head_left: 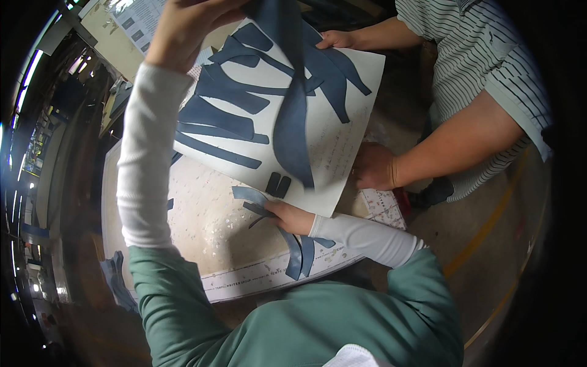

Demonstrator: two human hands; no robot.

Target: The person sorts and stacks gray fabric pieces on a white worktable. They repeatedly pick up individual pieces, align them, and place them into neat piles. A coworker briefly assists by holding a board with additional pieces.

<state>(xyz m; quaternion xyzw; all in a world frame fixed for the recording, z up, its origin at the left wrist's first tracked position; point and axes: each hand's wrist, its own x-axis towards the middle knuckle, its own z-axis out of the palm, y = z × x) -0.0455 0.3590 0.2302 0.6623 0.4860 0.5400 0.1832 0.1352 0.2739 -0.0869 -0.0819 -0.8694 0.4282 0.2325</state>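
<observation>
My left hand (pixel 189 33) is raised at the top, its fingers closed at the picture's edge on a long, curved, dark-blue leather-like piece (pixel 292 128) that hangs down. Part of that grip is cut off from view. Under the hanging piece, a white sheet (pixel 354 79) carries several cut blue pieces (pixel 214 116) and two small dark rounded tabs (pixel 279 184). Near the sheet's lower corner, my right hand (pixel 290 218) is closed around narrow blue strips (pixel 295 254), whose ends stick out on both sides of the fingers.
A co-worker in a striped shirt stands at right, one hand (pixel 336 40) at the sheet's far edge and the other (pixel 374 166) beside its right edge. Below lies a speckled work table (pixel 202 208). More blue pieces (pixel 116 281) rest at its left corner; printed papers (pixel 137 24) lie far left.
</observation>
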